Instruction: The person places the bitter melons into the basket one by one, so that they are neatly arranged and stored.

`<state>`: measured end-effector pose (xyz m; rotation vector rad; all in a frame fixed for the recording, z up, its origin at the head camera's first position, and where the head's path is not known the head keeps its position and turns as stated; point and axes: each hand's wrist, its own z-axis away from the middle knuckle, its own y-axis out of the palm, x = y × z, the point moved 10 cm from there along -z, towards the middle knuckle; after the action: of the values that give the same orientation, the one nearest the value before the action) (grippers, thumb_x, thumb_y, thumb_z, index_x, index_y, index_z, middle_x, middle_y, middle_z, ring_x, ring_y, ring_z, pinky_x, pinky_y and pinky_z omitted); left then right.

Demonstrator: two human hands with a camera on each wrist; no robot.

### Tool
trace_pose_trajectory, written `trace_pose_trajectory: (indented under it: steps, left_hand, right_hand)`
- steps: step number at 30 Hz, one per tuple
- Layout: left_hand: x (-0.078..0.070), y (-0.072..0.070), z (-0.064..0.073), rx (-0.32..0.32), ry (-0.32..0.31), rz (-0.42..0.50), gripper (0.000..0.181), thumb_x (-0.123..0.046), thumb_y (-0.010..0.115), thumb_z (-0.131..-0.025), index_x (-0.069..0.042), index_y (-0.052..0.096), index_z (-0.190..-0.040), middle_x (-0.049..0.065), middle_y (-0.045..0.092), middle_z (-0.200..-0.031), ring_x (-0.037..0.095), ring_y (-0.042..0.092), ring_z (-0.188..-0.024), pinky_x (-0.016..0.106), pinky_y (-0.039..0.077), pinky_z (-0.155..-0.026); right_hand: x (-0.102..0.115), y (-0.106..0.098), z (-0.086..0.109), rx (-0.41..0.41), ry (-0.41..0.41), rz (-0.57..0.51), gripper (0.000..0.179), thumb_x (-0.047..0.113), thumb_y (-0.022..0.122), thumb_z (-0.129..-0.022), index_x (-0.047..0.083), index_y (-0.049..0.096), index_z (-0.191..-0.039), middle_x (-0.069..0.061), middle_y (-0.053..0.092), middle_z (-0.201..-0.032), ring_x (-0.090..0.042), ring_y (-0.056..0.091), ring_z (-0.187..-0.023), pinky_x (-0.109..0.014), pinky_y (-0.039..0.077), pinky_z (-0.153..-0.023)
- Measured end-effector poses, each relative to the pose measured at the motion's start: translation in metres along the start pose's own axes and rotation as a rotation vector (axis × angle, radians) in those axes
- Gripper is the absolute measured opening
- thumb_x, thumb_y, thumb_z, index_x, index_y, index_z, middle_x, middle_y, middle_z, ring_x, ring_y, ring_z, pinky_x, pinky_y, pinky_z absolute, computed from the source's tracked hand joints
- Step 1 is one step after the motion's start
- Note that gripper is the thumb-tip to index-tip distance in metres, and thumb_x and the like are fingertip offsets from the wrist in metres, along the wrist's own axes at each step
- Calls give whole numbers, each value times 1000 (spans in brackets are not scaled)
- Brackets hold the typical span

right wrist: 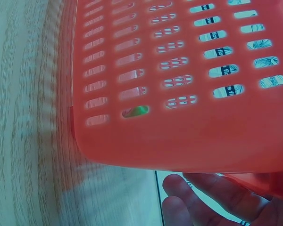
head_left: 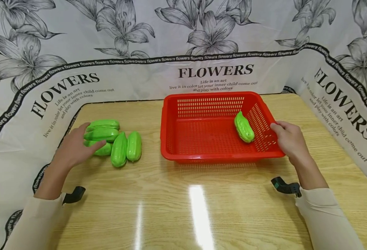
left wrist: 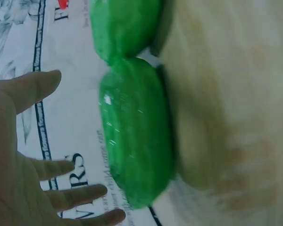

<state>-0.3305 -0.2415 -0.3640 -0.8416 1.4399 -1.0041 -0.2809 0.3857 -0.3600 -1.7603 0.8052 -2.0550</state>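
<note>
My left hand (head_left: 75, 146) hovers at the left side of a group of shiny green cucumber-shaped vegetables (head_left: 119, 150), thumb and fingers spread apart. In the left wrist view, a gap separates the fingers from the nearest green vegetable (left wrist: 137, 132). My right hand (head_left: 291, 140) grips the right rim of a red plastic basket (head_left: 224, 157), thumb on top. The right wrist view shows its fingers (right wrist: 177, 188) under the rim, beside the slotted wall. One bumpy green vegetable (head_left: 244, 127) lies inside the basket, toward its right wall.
The wooden table (head_left: 164, 201) reflects bright light near the front. A white flower-printed sheet (head_left: 146, 80) rises behind the basket and along both sides. Each wrist carries a small black camera mount (head_left: 74, 195).
</note>
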Motion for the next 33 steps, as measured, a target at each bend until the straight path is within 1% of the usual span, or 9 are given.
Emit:
trace_pose_trajectory:
  steps: [2, 5, 8, 11, 15, 19, 25, 29, 33]
  left_hand:
    - [17, 3, 6, -7, -68, 5, 110, -68, 56, -92, 7, 9, -158, 43, 28, -151, 63, 29, -135, 75, 30, -104]
    - [33, 12, 12, 16, -171, 16, 120, -75, 49, -91, 9, -3, -157, 48, 26, -148, 67, 31, -131, 75, 34, -101]
    - [40, 23, 16, 73, -257, 25, 125, -82, 40, -89, 8, -17, -154, 52, 25, -145, 71, 32, -126, 75, 39, -95]
    - [40, 30, 19, 109, -302, 29, 125, -85, 32, -88, 6, -24, -153, 53, 24, -144, 73, 30, -125, 76, 40, -89]
    - [38, 34, 18, 105, -325, 47, 122, -85, 27, -89, 5, -27, -152, 53, 23, -144, 74, 26, -127, 79, 38, -89]
    - [39, 40, 16, 97, -354, 78, 120, -84, 23, -90, 6, -29, -150, 53, 21, -145, 73, 23, -130, 79, 36, -93]
    - [42, 44, 14, 70, -397, 109, 121, -82, 30, -90, 7, -25, -151, 51, 20, -148, 72, 18, -134, 79, 33, -97]
    - [45, 44, 16, 57, -405, 115, 120, -75, 38, -93, 11, -20, -152, 52, 23, -145, 70, 24, -133, 77, 35, -98]
    - [48, 39, 19, 22, -383, 134, 108, -63, 48, -95, 17, 3, -152, 49, 41, -129, 64, 45, -117, 68, 47, -86]
  right_hand:
    - [0, 0, 0, -1, 4, 5, 68, 46, 34, -107, -5, 37, -153, -28, 52, -137, -5, 58, -87, -17, 53, -67]
    - [-1, 0, 1, -4, 6, 5, 68, 46, 33, -107, -4, 37, -153, -28, 52, -137, -7, 58, -88, -17, 53, -67]
    - [0, -1, 1, -3, 2, -2, 68, 46, 34, -107, -4, 37, -153, -28, 52, -137, -6, 58, -88, -18, 53, -67]
    - [1, -1, 1, -4, -6, 0, 68, 46, 34, -107, -4, 38, -152, -27, 53, -136, -4, 58, -85, -18, 53, -66]
    - [3, -1, 1, -13, -13, 3, 66, 45, 34, -107, -5, 41, -151, -27, 54, -133, -2, 58, -83, -19, 53, -66]
    - [1, 0, 1, -13, -9, 0, 66, 45, 34, -107, -6, 42, -150, -27, 55, -132, -3, 59, -82, -20, 54, -65]
    - [2, 0, 1, -12, -5, 1, 66, 43, 34, -108, -6, 40, -151, -29, 54, -133, -4, 59, -83, -18, 53, -65]
    - [2, 0, 0, -14, -9, 9, 65, 43, 34, -108, -6, 40, -151, -30, 54, -134, -6, 58, -84, -16, 52, -65]
    - [2, 0, 0, -18, -7, 15, 65, 43, 34, -108, -6, 40, -151, -29, 54, -134, -8, 58, -87, -16, 51, -65]
